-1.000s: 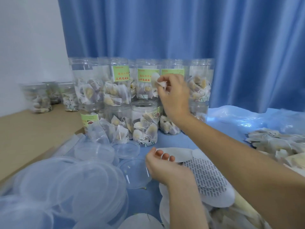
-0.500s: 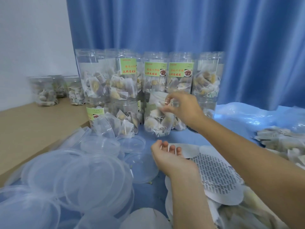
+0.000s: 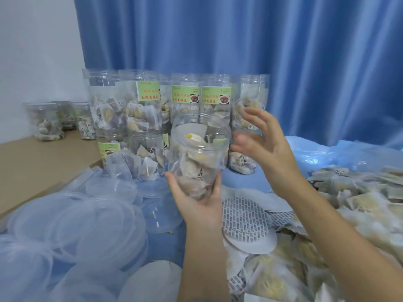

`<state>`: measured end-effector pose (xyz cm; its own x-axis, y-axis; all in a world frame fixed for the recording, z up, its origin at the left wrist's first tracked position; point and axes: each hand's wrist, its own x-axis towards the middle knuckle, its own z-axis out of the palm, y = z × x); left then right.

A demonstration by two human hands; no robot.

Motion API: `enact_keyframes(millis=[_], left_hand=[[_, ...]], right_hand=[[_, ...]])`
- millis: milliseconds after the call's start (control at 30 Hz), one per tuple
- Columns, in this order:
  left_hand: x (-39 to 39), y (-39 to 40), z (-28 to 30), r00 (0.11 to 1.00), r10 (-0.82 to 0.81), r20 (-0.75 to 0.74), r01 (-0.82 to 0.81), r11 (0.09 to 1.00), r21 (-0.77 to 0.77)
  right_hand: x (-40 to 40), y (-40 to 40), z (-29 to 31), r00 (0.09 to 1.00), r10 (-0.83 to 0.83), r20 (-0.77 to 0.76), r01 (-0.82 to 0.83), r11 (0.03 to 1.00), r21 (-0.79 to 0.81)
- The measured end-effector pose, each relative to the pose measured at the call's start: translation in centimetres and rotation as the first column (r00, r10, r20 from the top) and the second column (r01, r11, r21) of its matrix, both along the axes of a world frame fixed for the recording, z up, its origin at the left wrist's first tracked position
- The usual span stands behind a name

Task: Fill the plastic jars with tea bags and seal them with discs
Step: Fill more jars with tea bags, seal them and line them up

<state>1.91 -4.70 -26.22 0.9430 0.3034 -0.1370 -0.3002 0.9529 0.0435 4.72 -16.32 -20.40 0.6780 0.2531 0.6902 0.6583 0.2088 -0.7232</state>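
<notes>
Open jar of tea bags held up in the left hand, right hand spread beside its mouth.

The left hand (image 3: 197, 203) is the grip here: palm under the base, fingers curled round the lower wall of the clear plastic jar (image 3: 199, 155), which is lifted off the worktop in front of the stacked filled jars (image 3: 141, 110). The right hand (image 3: 261, 140) is wide open, just beside the rim, holding nothing. The jar looks light, thin-walled and smooth, so it may flex or slip; holding low and cupping the base seems soundest. The tea bags (image 3: 196, 168) inside are soft and loose. Sealing discs (image 3: 246, 227) lie below on the worktop, near the wrist.
</notes>
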Motion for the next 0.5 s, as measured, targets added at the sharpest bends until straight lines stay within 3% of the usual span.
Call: enact_keyframes(millis=[33, 67, 100, 133, 167, 233, 267, 367, 433, 500], left_hand=[[0.0, 0.1, 0.0, 1.000, 0.011, 0.005, -0.011, 0.999, -0.033], [0.0, 0.2, 0.0, 1.000, 0.022, 0.011, -0.022, 0.998, -0.057], [-0.1, 0.2, 0.1, 0.999, 0.025, 0.025, -0.023, 0.997, -0.075], [-0.2, 0.3, 0.2, 0.999, 0.023, 0.042, -0.019, 0.996, -0.081], [-0.2, 0.3, 0.3, 0.998, 0.017, 0.053, -0.013, 0.996, -0.084], [-0.4, 0.3, 0.3, 0.999, 0.017, 0.049, -0.013, 0.996, -0.090], [-0.4, 0.2, 0.3, 0.999, 0.022, 0.039, -0.018, 0.996, -0.092], [-0.5, 0.0, 0.2, 1.000, 0.028, 0.015, -0.026, 0.996, -0.091], [-0.4, -0.1, 0.2, 1.000, 0.011, 0.009, -0.010, 0.996, -0.092], [-0.3, -0.1, 0.2, 1.000, -0.008, 0.020, 0.010, 0.995, -0.104]], right_hand=[[0.6, -0.2, -0.5, 0.994, -0.061, -0.094, 0.066, 0.997, 0.050], [1.0, -0.4, -0.9, 0.968, -0.186, -0.171, 0.187, 0.982, -0.007], [1.5, -0.7, -1.4, 0.926, -0.331, -0.183, 0.301, 0.938, -0.173], [2.0, -1.1, -2.1, 0.888, -0.443, -0.124, 0.365, 0.842, -0.397], [2.4, -1.5, -2.8, 0.862, -0.506, -0.018, 0.389, 0.684, -0.617], [2.6, -1.9, -3.8, 0.870, -0.479, 0.116, 0.331, 0.393, -0.858], [2.2, -1.9, -3.8, 0.890, -0.443, 0.107, 0.264, 0.308, -0.914], [1.7, -1.8, -3.5, 0.918, -0.396, -0.015, 0.069, 0.195, -0.978], [1.6, -1.8, -3.6, 0.922, -0.387, 0.023, 0.078, 0.127, -0.989], [1.7, -2.0, -3.9, 0.922, -0.377, 0.087, 0.145, 0.129, -0.981]])
